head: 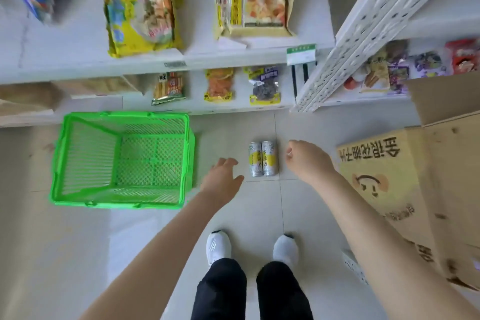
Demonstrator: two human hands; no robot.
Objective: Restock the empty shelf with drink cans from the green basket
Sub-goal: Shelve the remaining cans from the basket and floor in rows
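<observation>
Drink cans (pixel 262 159), two of them, sit side by side and touching on the pale tiled floor (pixel 259 210), just in front of the lowest shelf. Both are slim and silver, with a yellow round patch and dark vertical lettering down the side. Whether they stand upright or lie flat cannot be told from this steep angle.

The left hand (pixel 223 176) hovers just left of the cans with its fingers relaxed and slightly spread, holding nothing. The right hand (pixel 307 160) hangs just right of them, knuckles up and fingers loosely curled under, with nothing visible in it.

The green basket (pixel 59 158) rests on the floor to the left, near the left hand; its mesh bottom shows bare. Behind it all runs white shelving (pixel 233 60) with snack packs (pixel 219 84) in yellow, orange and purple. A cardboard box (pixel 389 176) with printed characters stands open at the right. White shoes (pixel 218 244) and dark trouser legs show below.
</observation>
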